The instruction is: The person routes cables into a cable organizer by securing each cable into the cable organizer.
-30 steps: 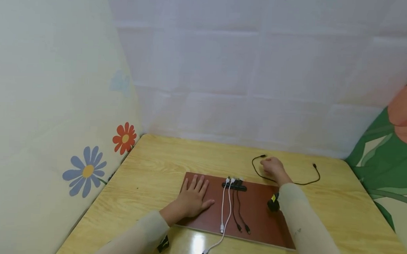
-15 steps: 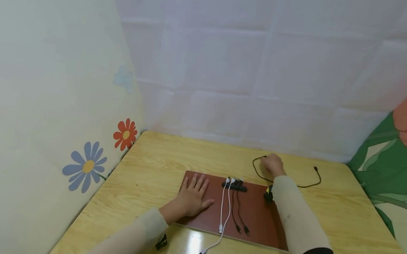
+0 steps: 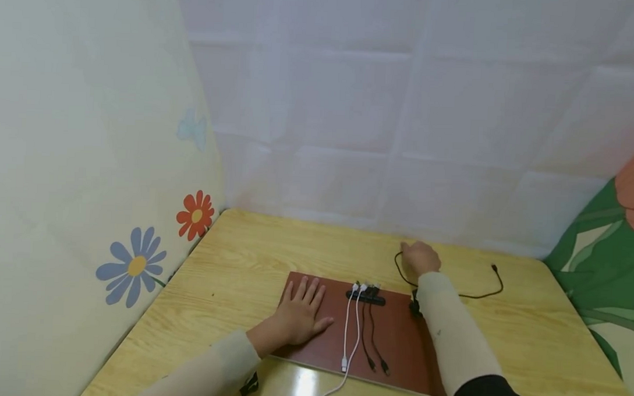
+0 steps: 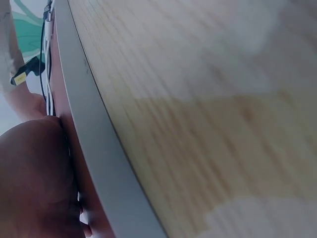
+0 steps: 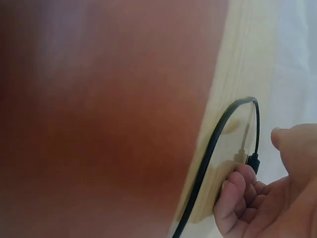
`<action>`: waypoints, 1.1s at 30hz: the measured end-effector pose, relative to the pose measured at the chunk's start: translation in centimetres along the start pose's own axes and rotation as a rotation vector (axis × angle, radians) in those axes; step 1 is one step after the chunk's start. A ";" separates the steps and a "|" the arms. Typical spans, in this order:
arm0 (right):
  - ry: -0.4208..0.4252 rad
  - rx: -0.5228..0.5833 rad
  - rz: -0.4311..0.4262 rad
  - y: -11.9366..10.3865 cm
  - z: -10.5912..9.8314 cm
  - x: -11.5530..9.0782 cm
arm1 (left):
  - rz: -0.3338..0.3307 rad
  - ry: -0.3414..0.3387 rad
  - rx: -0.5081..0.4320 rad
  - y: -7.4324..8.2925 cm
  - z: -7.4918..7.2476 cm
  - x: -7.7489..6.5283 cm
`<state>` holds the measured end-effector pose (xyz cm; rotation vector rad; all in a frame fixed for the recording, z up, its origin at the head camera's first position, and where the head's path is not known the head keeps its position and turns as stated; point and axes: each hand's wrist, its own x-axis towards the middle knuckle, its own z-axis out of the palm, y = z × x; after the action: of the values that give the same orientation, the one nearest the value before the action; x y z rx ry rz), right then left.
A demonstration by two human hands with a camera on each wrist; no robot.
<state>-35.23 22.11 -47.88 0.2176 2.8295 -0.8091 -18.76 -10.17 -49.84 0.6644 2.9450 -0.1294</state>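
My left hand lies flat with fingers spread on the left part of a reddish-brown board. Beyond the board's far right corner is my right hand, at one end of a loose black cable. In the right wrist view its fingers are bent beside the black connector, while the thumb stands apart from them. No pinch on the connector shows. Near the board's far edge sits a black strip-shaped hub. Two white cables and two black cables run from it toward me.
The loose cable's other connector lies to the right on the wooden table. A white cloth hangs along the back edge. Printed flower panels stand at both sides. One white cable's end extends past the board's near edge.
My right hand has shifted slightly left to the cable's end, which it now covers in the head view. The left hand stays on the board.
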 end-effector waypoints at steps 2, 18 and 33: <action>0.005 -0.044 0.006 -0.1 0.2 -0.1 | 0.004 0.011 -0.011 0.1 0.0 -0.2; 0.021 0.189 0.008 0.1 -1.9 0.8 | 0.003 0.012 -0.019 -0.4 0.4 0.0; 0.180 0.494 -0.134 -1.6 -7.0 -4.8 | 0.006 0.011 -0.027 -0.2 0.5 0.2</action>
<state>-31.84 24.07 -40.16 0.1767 2.7734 -1.5861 -18.99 -10.27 -50.32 0.6719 2.9499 -0.0856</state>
